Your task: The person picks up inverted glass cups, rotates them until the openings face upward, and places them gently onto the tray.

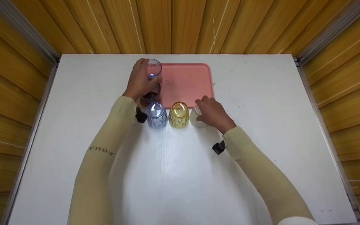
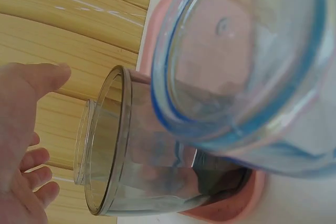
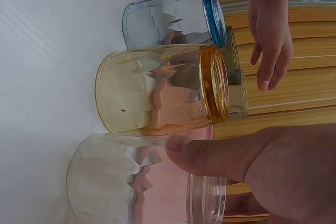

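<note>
A row of upside-down glasses stands along the tray's near edge: blue [image 1: 157, 118], yellow [image 1: 178, 120] and clear [image 3: 105, 177]. My right hand [image 1: 212, 112] grips the clear glass at the row's right end, thumb on its side near the raised base, other fingers mostly hidden behind it. My left hand [image 1: 139, 81] is over the left side of the pink tray [image 1: 189, 82], beside a dark grey glass [image 2: 157, 156]. In the left wrist view its fingers are spread loosely, with a gap between them and that glass. Another see-through glass [image 1: 154, 67] stands behind the grey one.
The white table [image 1: 167, 175] reaches up to wood-patterned walls [image 1: 183, 28] at the back and both sides. The yellow glass stands close between the blue and clear ones. A black wrist camera [image 1: 219, 147] hangs under the right sleeve.
</note>
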`<move>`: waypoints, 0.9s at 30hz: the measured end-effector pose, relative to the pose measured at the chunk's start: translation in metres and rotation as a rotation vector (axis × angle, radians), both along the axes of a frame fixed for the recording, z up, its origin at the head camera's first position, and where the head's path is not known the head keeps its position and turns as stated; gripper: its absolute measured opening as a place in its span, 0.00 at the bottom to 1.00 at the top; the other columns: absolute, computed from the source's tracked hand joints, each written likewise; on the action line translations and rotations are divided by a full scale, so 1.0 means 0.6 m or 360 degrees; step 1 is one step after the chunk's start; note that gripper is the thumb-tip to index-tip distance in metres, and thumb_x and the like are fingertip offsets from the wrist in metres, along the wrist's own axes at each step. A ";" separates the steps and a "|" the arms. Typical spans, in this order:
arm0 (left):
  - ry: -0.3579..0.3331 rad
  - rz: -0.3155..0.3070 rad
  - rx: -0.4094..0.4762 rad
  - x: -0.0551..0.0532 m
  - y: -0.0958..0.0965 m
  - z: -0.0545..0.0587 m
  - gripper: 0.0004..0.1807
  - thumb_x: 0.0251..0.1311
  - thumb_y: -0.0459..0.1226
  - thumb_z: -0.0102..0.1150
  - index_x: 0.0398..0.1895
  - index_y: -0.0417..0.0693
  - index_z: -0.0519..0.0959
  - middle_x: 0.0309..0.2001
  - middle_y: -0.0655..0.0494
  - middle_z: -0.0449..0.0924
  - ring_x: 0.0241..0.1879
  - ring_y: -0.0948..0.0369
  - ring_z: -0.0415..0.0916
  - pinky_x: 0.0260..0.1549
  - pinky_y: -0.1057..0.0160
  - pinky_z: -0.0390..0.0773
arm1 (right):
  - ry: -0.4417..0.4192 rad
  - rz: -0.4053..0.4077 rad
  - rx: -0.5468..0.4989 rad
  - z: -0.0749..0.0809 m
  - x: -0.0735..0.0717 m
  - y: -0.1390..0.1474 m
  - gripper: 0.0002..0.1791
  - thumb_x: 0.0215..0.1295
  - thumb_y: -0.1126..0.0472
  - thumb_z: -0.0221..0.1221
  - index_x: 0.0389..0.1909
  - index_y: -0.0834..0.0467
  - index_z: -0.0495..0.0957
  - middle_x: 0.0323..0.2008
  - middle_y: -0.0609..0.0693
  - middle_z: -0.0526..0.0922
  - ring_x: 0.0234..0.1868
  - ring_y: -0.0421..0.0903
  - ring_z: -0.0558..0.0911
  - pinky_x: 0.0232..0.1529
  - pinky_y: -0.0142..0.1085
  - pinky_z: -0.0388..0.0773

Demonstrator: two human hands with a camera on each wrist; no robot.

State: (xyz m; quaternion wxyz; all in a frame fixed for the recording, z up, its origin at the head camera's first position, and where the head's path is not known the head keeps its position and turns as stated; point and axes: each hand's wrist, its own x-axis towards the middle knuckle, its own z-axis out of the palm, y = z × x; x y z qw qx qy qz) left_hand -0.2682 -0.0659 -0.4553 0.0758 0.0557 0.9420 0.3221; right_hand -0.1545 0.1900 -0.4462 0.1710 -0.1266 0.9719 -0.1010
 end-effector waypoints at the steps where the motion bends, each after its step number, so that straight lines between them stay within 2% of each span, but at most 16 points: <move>1: -0.0002 -0.0005 0.0009 0.001 0.002 0.000 0.46 0.61 0.53 0.59 0.77 0.57 0.47 0.78 0.55 0.42 0.76 0.56 0.45 0.73 0.55 0.55 | 0.0003 0.0003 0.0004 0.000 0.000 0.001 0.31 0.54 0.60 0.70 0.59 0.64 0.72 0.50 0.62 0.76 0.49 0.58 0.76 0.50 0.49 0.78; 5: -0.0001 -0.0024 0.0028 0.005 0.013 0.004 0.45 0.61 0.53 0.59 0.76 0.59 0.48 0.77 0.57 0.43 0.76 0.57 0.47 0.72 0.56 0.57 | 0.0014 0.0013 0.0000 0.003 -0.002 0.006 0.32 0.54 0.60 0.70 0.59 0.65 0.72 0.49 0.63 0.76 0.49 0.59 0.76 0.50 0.50 0.78; 12: 0.0137 -0.0166 0.0002 0.012 0.028 0.010 0.45 0.58 0.54 0.62 0.75 0.55 0.52 0.76 0.55 0.47 0.75 0.57 0.49 0.73 0.57 0.56 | 0.0015 0.0028 0.0035 0.005 -0.004 0.010 0.33 0.55 0.58 0.69 0.61 0.64 0.71 0.52 0.64 0.75 0.50 0.60 0.76 0.49 0.51 0.78; 15: 0.0169 -0.0195 -0.0018 0.019 0.029 0.012 0.44 0.58 0.55 0.61 0.74 0.55 0.53 0.75 0.55 0.47 0.75 0.56 0.51 0.73 0.56 0.57 | 0.0017 0.0027 0.0024 0.005 -0.005 0.008 0.32 0.55 0.59 0.69 0.60 0.64 0.71 0.51 0.63 0.76 0.50 0.60 0.76 0.48 0.51 0.78; 22: 0.0132 -0.0234 0.0027 0.042 0.030 0.012 0.44 0.60 0.54 0.60 0.75 0.55 0.52 0.75 0.55 0.48 0.74 0.57 0.51 0.72 0.55 0.59 | 0.0004 0.0025 0.0015 0.004 -0.003 0.003 0.32 0.55 0.59 0.70 0.60 0.64 0.72 0.50 0.63 0.76 0.49 0.59 0.76 0.48 0.51 0.79; 27: 0.0136 -0.0251 0.0004 0.057 0.033 0.013 0.45 0.59 0.53 0.61 0.76 0.56 0.52 0.75 0.57 0.49 0.76 0.57 0.45 0.72 0.56 0.58 | -0.0006 0.0025 0.0008 0.004 -0.002 0.002 0.32 0.55 0.59 0.70 0.60 0.64 0.72 0.50 0.63 0.76 0.49 0.59 0.76 0.49 0.50 0.79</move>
